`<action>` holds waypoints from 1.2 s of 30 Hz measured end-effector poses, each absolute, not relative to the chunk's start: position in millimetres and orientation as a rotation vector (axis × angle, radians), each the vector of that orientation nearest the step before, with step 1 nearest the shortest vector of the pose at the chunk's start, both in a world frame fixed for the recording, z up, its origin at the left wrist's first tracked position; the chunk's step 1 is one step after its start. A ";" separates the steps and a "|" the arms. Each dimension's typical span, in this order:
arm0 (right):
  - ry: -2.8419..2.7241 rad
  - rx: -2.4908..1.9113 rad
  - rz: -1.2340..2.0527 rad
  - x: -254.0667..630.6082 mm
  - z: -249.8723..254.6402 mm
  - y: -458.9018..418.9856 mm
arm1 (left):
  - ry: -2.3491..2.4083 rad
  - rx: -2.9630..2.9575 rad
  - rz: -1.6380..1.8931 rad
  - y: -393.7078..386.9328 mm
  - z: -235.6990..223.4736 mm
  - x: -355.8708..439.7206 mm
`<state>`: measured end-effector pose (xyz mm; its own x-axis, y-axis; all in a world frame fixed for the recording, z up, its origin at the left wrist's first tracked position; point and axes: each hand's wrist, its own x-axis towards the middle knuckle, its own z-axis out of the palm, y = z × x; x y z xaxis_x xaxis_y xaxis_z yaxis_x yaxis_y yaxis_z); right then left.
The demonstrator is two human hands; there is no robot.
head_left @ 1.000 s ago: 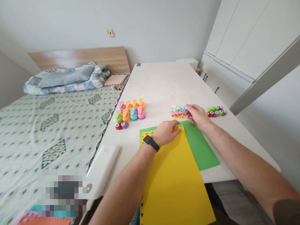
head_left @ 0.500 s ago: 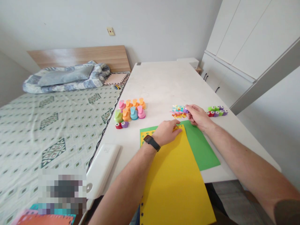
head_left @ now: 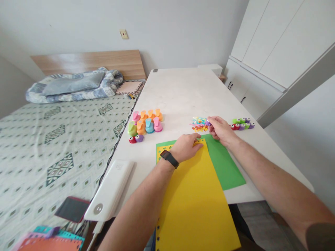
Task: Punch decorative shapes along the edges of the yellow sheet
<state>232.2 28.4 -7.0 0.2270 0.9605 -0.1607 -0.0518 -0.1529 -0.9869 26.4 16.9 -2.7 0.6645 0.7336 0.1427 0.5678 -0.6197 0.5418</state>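
My right hand [head_left: 219, 130] pinches a small purple craft punch [head_left: 208, 122] between thumb and fingers, beside a pile of colourful punched paper bits [head_left: 199, 124]. My left hand [head_left: 184, 147], with a black band on its wrist, is on the far edge of a yellow sheet of paper [head_left: 196, 198]. Its thumb lies on the sheet and its fingertips reach the edge; part of the grip is hidden. Small punched shapes run along the sheet's far and left edges. Under it lies a green sheet [head_left: 227, 167], showing on the right and at the far side.
Several larger coloured punches [head_left: 145, 122] stand left on the white table [head_left: 178, 90], with a red and a purple small punch [head_left: 139, 138] before them. More small punches [head_left: 242, 124] stand right. A white power bank [head_left: 111, 190] with a cable lies near the bed [head_left: 78, 129], where a phone [head_left: 72, 208] rests.
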 end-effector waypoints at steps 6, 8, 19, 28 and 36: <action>-0.952 -1.356 1.190 236.0 -8.9 29.7 | 1.008 2.428 0.489 16.8 -3.0 26.4; -0.962 -1.366 1.178 236.2 -9.6 30.4 | 1.013 2.429 0.481 16.9 -3.4 26.6; -0.908 -1.362 1.177 232.9 -3.6 27.3 | 1.015 2.439 0.472 16.5 -2.4 26.6; -0.724 -1.219 1.449 240.1 4.4 30.0 | 1.018 2.439 0.471 16.2 -2.5 26.9; -0.689 -1.081 1.592 245.5 5.0 28.0 | 1.014 2.455 0.469 16.4 -3.0 26.7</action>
<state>245.5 28.0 5.0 -0.0486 0.9530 -0.2992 -0.4336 -0.2899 -0.8532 26.7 16.4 -3.0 0.6733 0.7261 0.1395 0.5765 -0.6337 0.5157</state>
